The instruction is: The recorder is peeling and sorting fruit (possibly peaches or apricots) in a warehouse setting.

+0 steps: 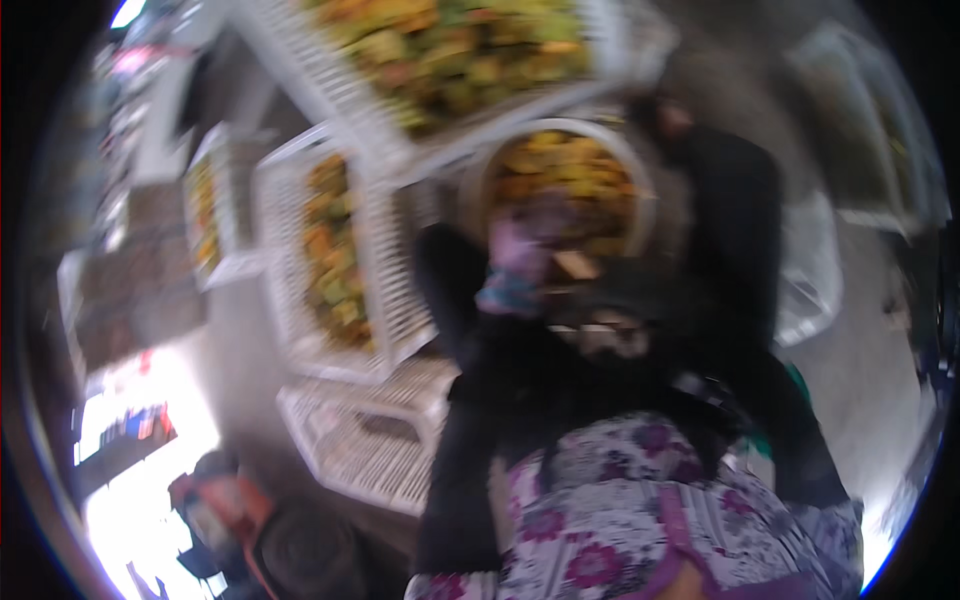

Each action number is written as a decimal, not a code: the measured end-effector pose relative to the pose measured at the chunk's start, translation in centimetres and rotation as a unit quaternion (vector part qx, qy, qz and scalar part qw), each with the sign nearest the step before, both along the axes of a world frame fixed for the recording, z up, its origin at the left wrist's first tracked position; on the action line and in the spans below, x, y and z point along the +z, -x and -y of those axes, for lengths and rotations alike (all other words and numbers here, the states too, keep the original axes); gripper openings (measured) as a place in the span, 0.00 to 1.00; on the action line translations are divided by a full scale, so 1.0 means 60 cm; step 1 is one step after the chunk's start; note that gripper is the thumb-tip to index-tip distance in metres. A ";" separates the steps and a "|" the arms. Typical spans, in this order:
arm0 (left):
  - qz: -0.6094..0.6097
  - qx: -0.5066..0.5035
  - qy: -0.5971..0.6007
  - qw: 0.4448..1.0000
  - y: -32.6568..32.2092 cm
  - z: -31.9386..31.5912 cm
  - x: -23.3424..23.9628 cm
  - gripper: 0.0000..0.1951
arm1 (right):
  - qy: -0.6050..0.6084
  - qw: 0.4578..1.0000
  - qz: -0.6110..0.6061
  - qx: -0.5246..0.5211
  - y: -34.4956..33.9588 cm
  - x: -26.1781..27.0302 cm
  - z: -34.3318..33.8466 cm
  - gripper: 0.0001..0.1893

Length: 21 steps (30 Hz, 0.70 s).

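My left hand (529, 244), in a pinkish-purple glove, reaches into a round pale tub (642, 199) between my knees. Yellow and orange pieces of produce (559, 161) fill the tub. Blur hides the fingers, so any hold is unclear. The black right sleeve (780, 420) runs toward a dark, smeared area by the tub's near rim, where my right hand cannot be made out clearly. Close to that rim is a small tan object (576, 265), too blurred to name.
Beyond the tub stands a large white slatted plastic crate (322, 71) of yellow-green and orange produce. Left of my knee is a similar filled crate (281, 195), with another slatted crate (367, 450) nearer. A person (292, 540) is at lower left. A clear plastic bag (810, 277) lies right.
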State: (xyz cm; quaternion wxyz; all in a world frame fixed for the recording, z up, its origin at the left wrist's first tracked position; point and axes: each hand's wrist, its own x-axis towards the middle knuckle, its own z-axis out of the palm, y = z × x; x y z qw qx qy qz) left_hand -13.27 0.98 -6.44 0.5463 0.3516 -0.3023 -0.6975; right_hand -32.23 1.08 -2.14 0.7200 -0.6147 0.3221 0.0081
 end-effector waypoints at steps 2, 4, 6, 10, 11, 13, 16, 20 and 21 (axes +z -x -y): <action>0.263 0.037 -0.078 0.961 0.034 0.025 0.072 0.18 | 0.043 0.998 0.044 0.032 0.010 -0.013 0.009 0.13; 0.083 0.073 -0.230 0.967 0.065 0.042 0.085 0.19 | -0.071 0.995 -0.046 -0.055 0.008 0.039 0.005 0.12; 0.063 0.052 -0.262 0.962 0.091 0.060 0.089 0.20 | -0.180 0.971 -0.106 -0.119 0.013 0.040 0.012 0.11; 0.094 0.039 -0.278 0.955 0.102 0.077 0.083 0.21 | 0.022 0.987 0.014 -0.157 0.023 -0.004 0.002 0.25; 0.097 0.050 -0.287 0.952 0.100 0.076 0.087 0.20 | 0.128 0.975 0.045 -0.178 0.020 -0.010 -0.002 0.27; 0.099 0.067 -0.286 0.951 0.094 0.072 0.079 0.21 | 0.133 0.976 0.037 -0.169 0.026 0.026 -0.001 0.27; 0.108 0.067 -0.257 0.958 0.107 0.074 0.073 0.22 | 0.187 0.959 0.001 -0.214 0.034 0.037 -0.008 0.21; 0.306 0.043 0.298 0.903 0.081 0.064 0.023 0.21 | -0.181 0.965 0.093 -0.167 0.041 0.007 -0.007 0.14; 0.297 0.037 0.297 0.907 0.097 0.066 0.028 0.21 | -0.183 0.963 0.087 -0.177 0.054 0.010 0.001 0.14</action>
